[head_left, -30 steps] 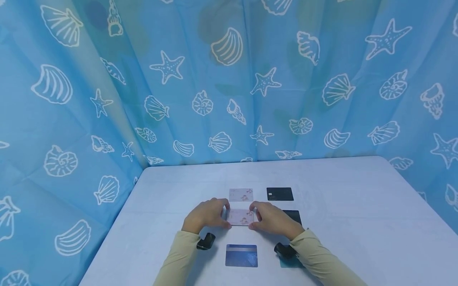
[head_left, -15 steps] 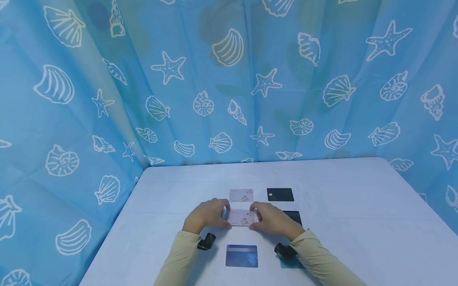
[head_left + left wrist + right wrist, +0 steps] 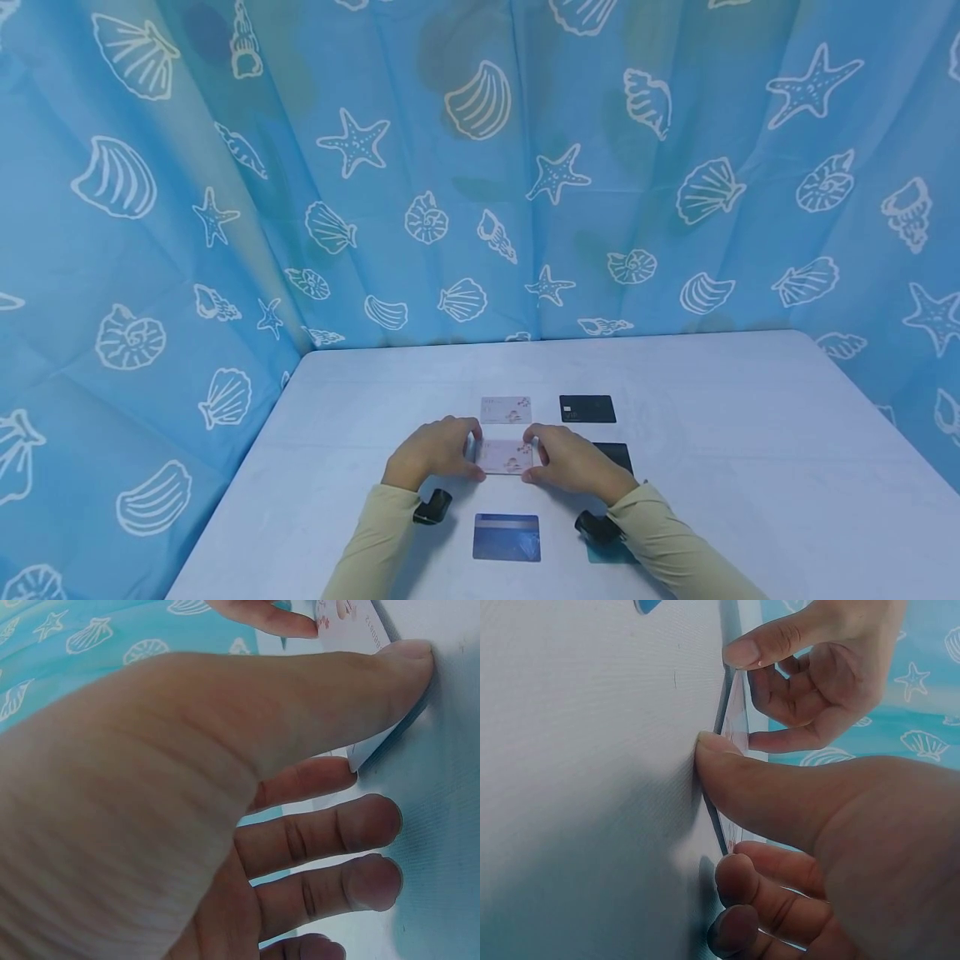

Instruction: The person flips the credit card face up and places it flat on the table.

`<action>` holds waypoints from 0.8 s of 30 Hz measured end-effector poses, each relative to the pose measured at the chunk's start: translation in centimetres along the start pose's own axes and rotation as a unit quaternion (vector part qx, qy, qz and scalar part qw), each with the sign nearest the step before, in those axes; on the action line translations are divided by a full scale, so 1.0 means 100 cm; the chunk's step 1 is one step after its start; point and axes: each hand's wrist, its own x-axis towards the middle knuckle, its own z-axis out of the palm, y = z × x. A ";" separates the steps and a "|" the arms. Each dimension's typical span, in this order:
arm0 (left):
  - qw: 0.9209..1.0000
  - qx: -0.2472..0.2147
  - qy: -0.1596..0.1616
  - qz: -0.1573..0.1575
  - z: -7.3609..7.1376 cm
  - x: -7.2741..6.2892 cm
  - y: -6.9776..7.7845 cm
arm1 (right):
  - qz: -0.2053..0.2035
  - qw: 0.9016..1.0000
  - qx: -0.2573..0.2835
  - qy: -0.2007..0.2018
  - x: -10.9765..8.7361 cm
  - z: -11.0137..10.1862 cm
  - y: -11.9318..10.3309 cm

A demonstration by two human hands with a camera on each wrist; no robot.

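A pale pink card with a floral print [image 3: 504, 457] lies between both hands at the middle of the table. My left hand [image 3: 435, 452] pinches its left end, thumb at the near corner and index finger at the far one. At the right end, my right hand [image 3: 573, 460] grips the card the same way. Both wrist views show the thumbs on the card's near edge, with a dark strip below it in the left wrist view. Whether the card is slightly raised, I cannot tell. A similar pink card [image 3: 506, 409] lies just beyond it.
A black card [image 3: 587, 408] lies at the back right. Another dark card [image 3: 617, 455] is partly hidden behind my right hand. Nearer me are a blue card [image 3: 507, 537] and a teal card [image 3: 611, 552], partly covered by my right sleeve. A shell-patterned curtain [image 3: 480, 208] borders the white table [image 3: 750, 433].
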 end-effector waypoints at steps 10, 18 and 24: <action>1.000 -0.004 0.000 0.000 0.001 0.000 -0.001 | -0.002 1.000 0.001 0.001 -0.002 0.000 -0.001; 1.000 -0.003 -0.001 0.000 0.001 0.000 -0.001 | -0.006 1.000 0.001 0.001 -0.002 0.000 0.000; 1.000 -0.001 0.001 0.003 0.001 0.000 0.000 | -0.009 1.000 -0.007 0.004 -0.002 0.000 0.001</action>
